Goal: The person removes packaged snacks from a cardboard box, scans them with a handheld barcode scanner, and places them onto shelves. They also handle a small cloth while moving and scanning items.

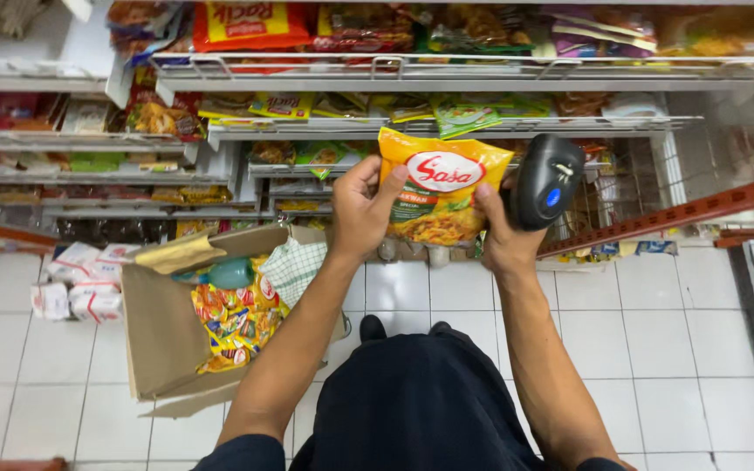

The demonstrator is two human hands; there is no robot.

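Between both hands, at chest height before the shelving: one orange seasoning packet (441, 187), held upright, printed face toward the camera. Left hand (362, 212) closed on the packet's left edge, thumb across the front, fingers wrapped behind. Right hand (503, 235) closed around the grip of one black handheld scanner (544, 180), with its fingertips also pressed against the packet's right edge; scanner head just right of the packet and slightly above the right hand, touching or nearly touching it.

Progress, judged from present positions: packet already lifted clear of carton and shelf and brought up beside the scanner; scanner window not visibly turned onto the packet face, so reading judged not yet made. Placement on a shelf judged outstanding.

Below and left of the left hand, on the white tiled floor (674, 331): one open cardboard carton (154, 340), holding a heap of multicoloured packets (236, 321), too overlapped for a count, plus one green-checked pouch (294, 266). Further left of the carton: several white wrapped packs (76, 283), four or so, exact count uncertain.

Beyond both hands: tiered wire-fronted shelves (447, 83), stocked with packet goods; count not possible.
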